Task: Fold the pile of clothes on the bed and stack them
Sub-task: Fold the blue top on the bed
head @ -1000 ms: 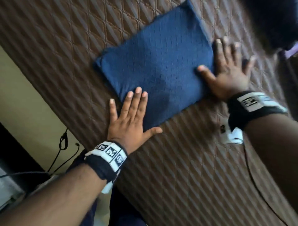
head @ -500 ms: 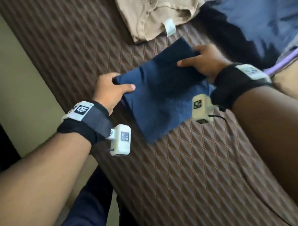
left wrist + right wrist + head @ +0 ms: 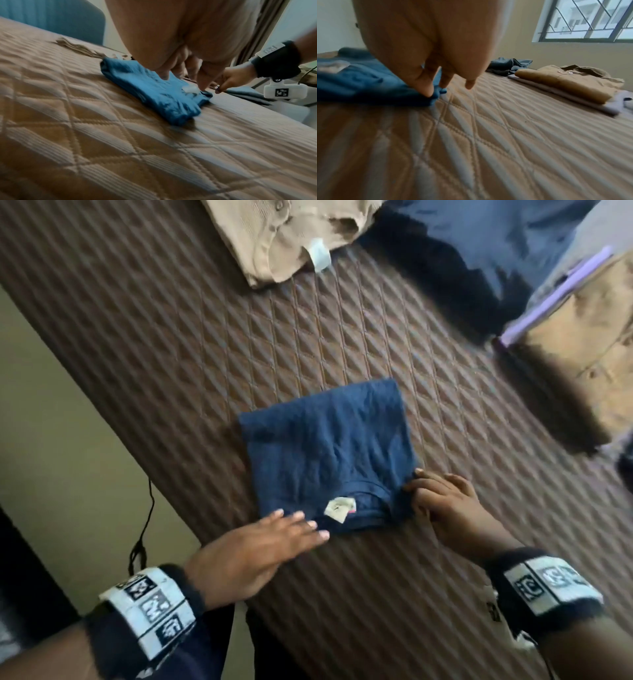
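A navy blue garment (image 3: 325,453) lies folded into a small rectangle on the brown quilted bed (image 3: 171,344), its white label (image 3: 339,509) facing up at the near edge. My left hand (image 3: 274,539) is flat with straight fingers, and its fingertips rest on the garment's near left corner (image 3: 150,92). My right hand (image 3: 435,498) is at the near right corner. In the right wrist view one fingertip presses down on that corner (image 3: 436,94), while the other fingers hang just beside it.
A folded beige shirt (image 3: 284,237) lies at the far side. Loose blue-grey clothes (image 3: 479,244) are heaped at the far right. A folded tan shirt (image 3: 589,344) rests on a lilac garment (image 3: 555,292) at the right. The bed's left edge drops to the floor, where a black cable (image 3: 147,525) hangs.
The wider folded garment was lifted in both hands, folded once more and laid back down closer to me. Both hands have let go and now touch its near corners.
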`<state>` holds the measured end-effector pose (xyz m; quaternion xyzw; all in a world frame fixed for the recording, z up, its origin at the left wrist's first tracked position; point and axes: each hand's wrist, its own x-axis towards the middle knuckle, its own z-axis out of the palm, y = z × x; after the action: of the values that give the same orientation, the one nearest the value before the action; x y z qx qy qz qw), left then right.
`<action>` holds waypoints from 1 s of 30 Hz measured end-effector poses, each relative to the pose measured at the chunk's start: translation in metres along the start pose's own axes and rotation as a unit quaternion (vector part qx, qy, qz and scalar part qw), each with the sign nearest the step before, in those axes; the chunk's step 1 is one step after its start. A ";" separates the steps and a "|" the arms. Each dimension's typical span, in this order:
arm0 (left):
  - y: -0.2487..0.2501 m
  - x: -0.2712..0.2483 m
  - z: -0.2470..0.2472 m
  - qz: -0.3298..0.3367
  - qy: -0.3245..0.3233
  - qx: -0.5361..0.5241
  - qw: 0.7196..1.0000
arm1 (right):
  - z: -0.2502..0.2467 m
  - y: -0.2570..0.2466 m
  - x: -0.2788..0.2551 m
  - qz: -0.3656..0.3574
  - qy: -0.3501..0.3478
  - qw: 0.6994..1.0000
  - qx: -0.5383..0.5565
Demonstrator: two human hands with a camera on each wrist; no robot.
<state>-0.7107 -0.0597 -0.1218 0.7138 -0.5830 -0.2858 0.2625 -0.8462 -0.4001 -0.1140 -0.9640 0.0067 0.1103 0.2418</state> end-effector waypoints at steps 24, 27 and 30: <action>-0.027 0.043 -0.007 -0.535 0.260 -0.077 0.800 | 0.010 0.003 0.052 0.375 -0.027 0.926 -0.029; 0.000 0.054 0.005 -0.566 0.233 -0.310 0.728 | 0.021 -0.028 0.064 0.407 0.078 0.898 0.148; 0.004 0.068 0.001 -0.608 0.217 -0.420 0.638 | 0.022 -0.045 0.070 0.491 0.079 0.817 0.292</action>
<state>-0.7035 -0.1274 -0.1263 0.7616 0.2385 -0.4320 0.4201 -0.7792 -0.3475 -0.1270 -0.7224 0.5304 0.1304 0.4240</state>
